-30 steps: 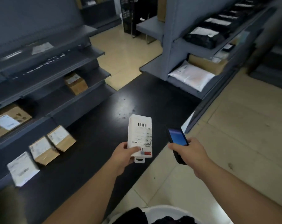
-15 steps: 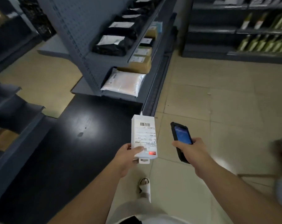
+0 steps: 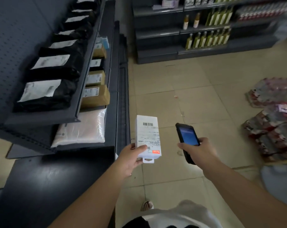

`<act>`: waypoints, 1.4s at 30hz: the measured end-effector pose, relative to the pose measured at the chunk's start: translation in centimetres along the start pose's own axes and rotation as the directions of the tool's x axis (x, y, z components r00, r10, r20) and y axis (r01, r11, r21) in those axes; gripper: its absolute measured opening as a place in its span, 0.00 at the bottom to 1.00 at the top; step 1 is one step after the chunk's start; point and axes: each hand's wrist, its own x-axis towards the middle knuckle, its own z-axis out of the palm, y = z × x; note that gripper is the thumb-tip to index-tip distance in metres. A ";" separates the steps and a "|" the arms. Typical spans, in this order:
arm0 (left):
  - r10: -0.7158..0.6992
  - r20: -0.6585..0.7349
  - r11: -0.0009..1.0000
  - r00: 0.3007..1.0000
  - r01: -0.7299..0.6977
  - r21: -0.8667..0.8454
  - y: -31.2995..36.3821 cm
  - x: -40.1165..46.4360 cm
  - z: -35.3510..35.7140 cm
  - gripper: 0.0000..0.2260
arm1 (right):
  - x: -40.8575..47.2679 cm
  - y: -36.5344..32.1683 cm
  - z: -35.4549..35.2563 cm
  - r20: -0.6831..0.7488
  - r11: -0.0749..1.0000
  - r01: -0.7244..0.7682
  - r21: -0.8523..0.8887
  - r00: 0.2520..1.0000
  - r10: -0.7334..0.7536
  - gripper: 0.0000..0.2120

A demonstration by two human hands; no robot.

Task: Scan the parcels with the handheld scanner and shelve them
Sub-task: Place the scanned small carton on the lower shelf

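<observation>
My left hand point(image 3: 128, 157) grips a small white box parcel point(image 3: 147, 134) by its near end, label and barcode facing up. My right hand point(image 3: 199, 151) holds the black handheld scanner point(image 3: 187, 136), its blue screen lit, just right of the parcel. Both are held over the tiled floor, beside the end of a grey parcel shelf point(image 3: 90, 46). The shelf carries black bag parcels point(image 3: 57, 71) on its upper tier, brown boxes point(image 3: 95, 96) and a white padded bag point(image 3: 83, 127) lower down.
A dark table point(image 3: 49, 186) lies at the lower left. Grey shelves with green bottles point(image 3: 208, 37) stand across the aisle. Wrapped bundles point(image 3: 274, 119) are piled on the floor at the right. My sandalled foot point(image 3: 147, 205) shows below.
The view has swung right, from the table and left shelves towards the aisle. Both hands keep the same hold on parcel and scanner, which are now over the floor beside the shelf end.
</observation>
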 end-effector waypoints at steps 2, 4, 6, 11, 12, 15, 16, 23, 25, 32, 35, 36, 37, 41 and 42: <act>-0.013 0.019 0.999 1.000 0.013 0.033 2.2 2.6 0.8 0.15 | 2.2 -1.4 0.0 -0.024 1.000 -0.015 0.006 1.000 0.015 0.26; -0.019 0.034 0.998 0.999 0.017 0.060 4.4 5.2 1.8 0.16 | 4.7 -3.0 -0.1 -0.038 1.000 -0.027 0.014 0.999 0.028 0.28; -0.021 0.055 0.997 0.998 0.017 0.078 6.5 7.9 3.2 0.14 | 7.8 -4.6 -0.3 -0.041 0.999 -0.033 0.022 0.999 0.034 0.28; -0.005 0.031 0.999 1.000 0.004 0.051 12.1 15.0 7.2 0.16 | 16.7 -9.4 -1.5 0.006 0.999 -0.024 0.046 1.000 0.023 0.29; -0.002 0.015 0.999 1.000 0.001 0.044 13.5 16.2 8.2 0.16 | 18.4 -10.8 -2.1 0.019 0.998 -0.020 0.058 1.000 0.018 0.29; 0.012 -0.024 0.999 1.000 -0.011 0.032 17.8 19.4 10.8 0.16 | 23.2 -15.1 -4.1 0.054 0.998 0.009 0.062 0.998 -0.012 0.27; 0.026 -0.030 0.999 0.999 -0.025 0.025 19.3 20.4 11.6 0.15 | 24.8 -16.5 -4.6 0.068 0.998 0.026 0.052 0.997 -0.029 0.25; 0.061 -0.091 0.996 0.994 -0.066 -0.058 27.9 27.6 14.9 0.12 | 35.3 -25.5 -5.6 0.118 0.998 0.053 0.018 0.991 -0.055 0.25; 0.052 -0.102 0.996 0.993 -0.059 -0.070 30.2 30.1 15.2 0.12 | 38.2 -27.8 -5.1 0.127 0.998 0.058 0.006 0.990 -0.058 0.25; 0.023 -0.164 0.990 0.986 -0.045 -0.132 39.7 41.2 13.9 0.20 | 49.1 -37.1 -0.9 0.104 0.994 0.085 -0.072 0.992 -0.077 0.28; 0.011 -0.159 0.989 0.987 -0.035 -0.145 44.5 45.6 13.1 0.21 | 52.8 -41.6 0.6 0.093 0.989 0.102 -0.107 0.991 -0.093 0.29; 0.022 -0.147 0.990 0.989 -0.042 -0.131 46.3 47.1 12.9 0.21 | 54.0 -43.0 1.0 0.095 0.987 0.110 -0.113 0.991 -0.100 0.29; 0.033 -0.136 0.992 0.990 -0.049 -0.114 48.1 48.6 12.7 0.20 | 55.3 -44.3 1.4 0.099 0.986 0.120 -0.118 0.989 -0.109 0.29; 0.037 -0.111 0.995 0.993 -0.046 -0.083 53.7 53.8 12.7 0.19 | 60.1 -48.7 2.5 0.100 0.988 0.109 -0.113 0.990 -0.098 0.29; 0.031 -0.111 0.996 0.993 -0.040 -0.081 54.8 55.0 13.0 0.19 | 61.4 -49.6 2.7 0.096 0.988 0.104 -0.115 0.991 -0.093 0.29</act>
